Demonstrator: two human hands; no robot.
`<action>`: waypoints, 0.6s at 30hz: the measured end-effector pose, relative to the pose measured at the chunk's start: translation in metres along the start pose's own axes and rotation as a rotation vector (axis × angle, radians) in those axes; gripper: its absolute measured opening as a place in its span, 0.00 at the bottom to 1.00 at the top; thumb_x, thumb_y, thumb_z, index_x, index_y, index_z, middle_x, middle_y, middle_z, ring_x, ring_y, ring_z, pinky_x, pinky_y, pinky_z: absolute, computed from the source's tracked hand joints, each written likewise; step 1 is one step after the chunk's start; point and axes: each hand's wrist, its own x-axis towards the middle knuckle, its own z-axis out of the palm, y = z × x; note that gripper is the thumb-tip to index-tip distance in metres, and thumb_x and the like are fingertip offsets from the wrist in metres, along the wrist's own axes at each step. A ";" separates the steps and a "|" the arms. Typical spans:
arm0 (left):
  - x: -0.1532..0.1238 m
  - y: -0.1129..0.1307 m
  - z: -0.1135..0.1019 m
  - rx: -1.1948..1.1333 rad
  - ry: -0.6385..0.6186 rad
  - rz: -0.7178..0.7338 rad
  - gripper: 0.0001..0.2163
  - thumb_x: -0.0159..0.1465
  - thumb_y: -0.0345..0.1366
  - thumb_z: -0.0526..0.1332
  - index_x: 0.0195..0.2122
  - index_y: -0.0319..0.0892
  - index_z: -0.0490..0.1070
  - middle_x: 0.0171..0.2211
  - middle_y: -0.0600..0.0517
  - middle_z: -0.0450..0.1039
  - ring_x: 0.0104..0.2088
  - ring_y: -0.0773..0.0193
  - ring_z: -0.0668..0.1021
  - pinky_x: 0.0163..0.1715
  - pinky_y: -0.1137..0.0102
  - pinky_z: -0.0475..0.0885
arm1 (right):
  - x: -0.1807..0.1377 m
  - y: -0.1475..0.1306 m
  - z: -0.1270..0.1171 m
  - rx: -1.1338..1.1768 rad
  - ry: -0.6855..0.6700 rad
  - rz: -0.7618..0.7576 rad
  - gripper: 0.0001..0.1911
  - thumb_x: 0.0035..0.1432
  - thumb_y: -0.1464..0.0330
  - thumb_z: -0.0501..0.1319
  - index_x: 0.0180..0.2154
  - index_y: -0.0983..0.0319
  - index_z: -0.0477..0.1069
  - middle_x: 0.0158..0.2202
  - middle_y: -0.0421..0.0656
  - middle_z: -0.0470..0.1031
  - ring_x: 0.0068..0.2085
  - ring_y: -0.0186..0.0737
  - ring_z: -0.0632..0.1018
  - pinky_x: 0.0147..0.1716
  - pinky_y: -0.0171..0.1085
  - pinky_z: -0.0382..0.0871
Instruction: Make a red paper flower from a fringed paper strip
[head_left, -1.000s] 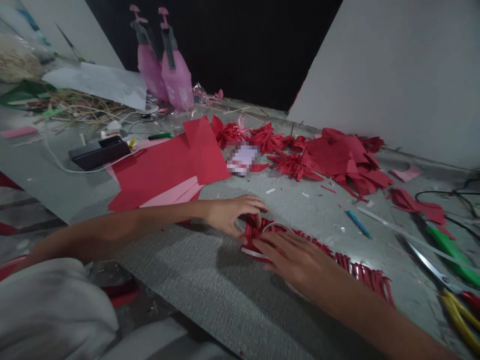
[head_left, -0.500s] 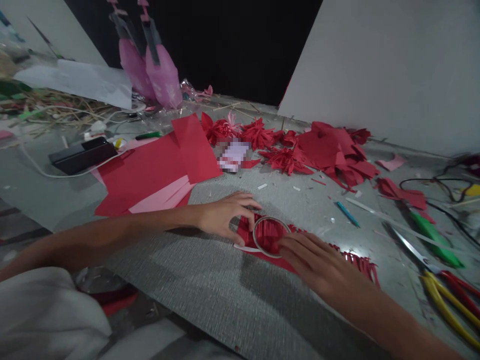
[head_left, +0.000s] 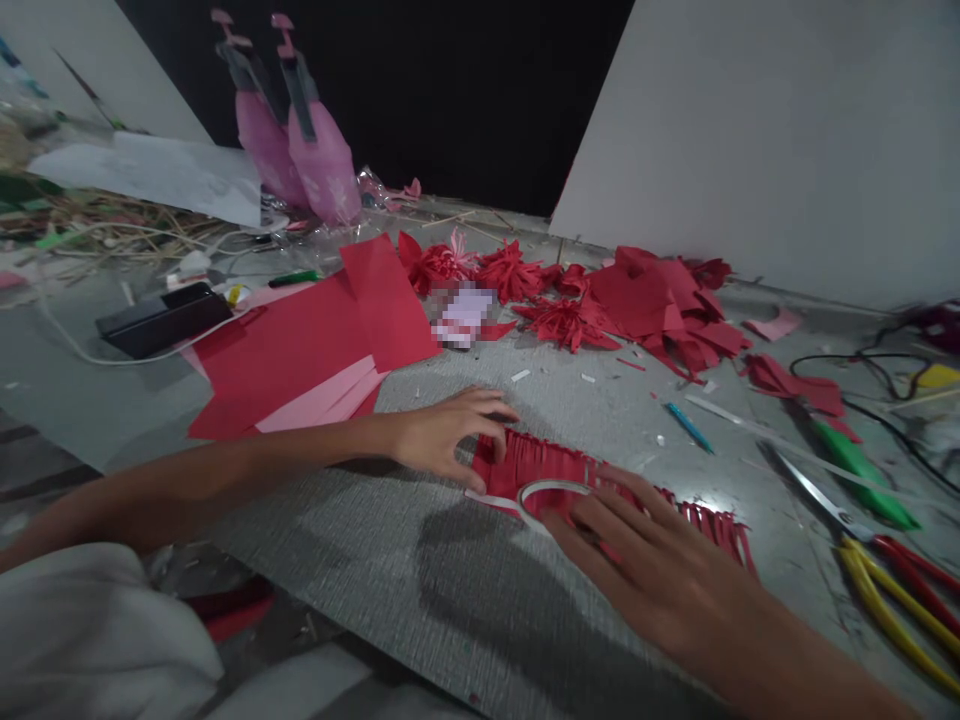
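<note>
A long red fringed paper strip (head_left: 547, 465) lies on the grey mat (head_left: 420, 570). My left hand (head_left: 442, 435) pinches its left end with curled fingers. My right hand (head_left: 637, 560) lies over a thin ring of tape (head_left: 540, 492) that rests on the strip, its fingertips closed on the ring's right side. A narrow white tape band shows along the strip's lower left edge.
Red and pink paper sheets (head_left: 300, 350) lie to the left, red paper flowers (head_left: 517, 275) and scraps (head_left: 667, 305) behind. Scissors (head_left: 862, 540), a blue pen (head_left: 688, 426) and a green tool (head_left: 855, 460) are at the right. Two pink spray bottles (head_left: 300, 140) and a black phone (head_left: 161, 318) stand behind.
My right hand has slid the tape ring rightward and toward me along the strip. My left hand stays on the strip's left end. The view has shifted slightly.
</note>
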 end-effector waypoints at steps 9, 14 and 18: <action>0.000 0.002 -0.001 -0.004 0.003 0.002 0.16 0.57 0.46 0.70 0.42 0.42 0.74 0.64 0.42 0.59 0.68 0.43 0.53 0.64 0.46 0.51 | 0.006 0.008 -0.011 0.088 -0.022 0.091 0.23 0.60 0.82 0.44 0.48 0.65 0.72 0.37 0.50 0.79 0.37 0.44 0.80 0.34 0.40 0.76; 0.000 0.001 -0.001 0.011 -0.009 0.002 0.16 0.57 0.46 0.70 0.42 0.42 0.74 0.65 0.43 0.59 0.69 0.43 0.52 0.65 0.46 0.48 | -0.011 0.008 0.002 0.229 -0.130 0.218 0.21 0.65 0.77 0.47 0.57 0.63 0.66 0.45 0.50 0.79 0.41 0.46 0.82 0.35 0.42 0.79; 0.001 -0.002 0.001 -0.003 -0.010 -0.008 0.17 0.57 0.46 0.71 0.41 0.42 0.73 0.65 0.43 0.58 0.69 0.43 0.52 0.65 0.47 0.48 | -0.042 0.009 0.016 0.371 -0.192 0.458 0.21 0.68 0.65 0.53 0.61 0.58 0.62 0.49 0.48 0.78 0.44 0.44 0.82 0.39 0.41 0.80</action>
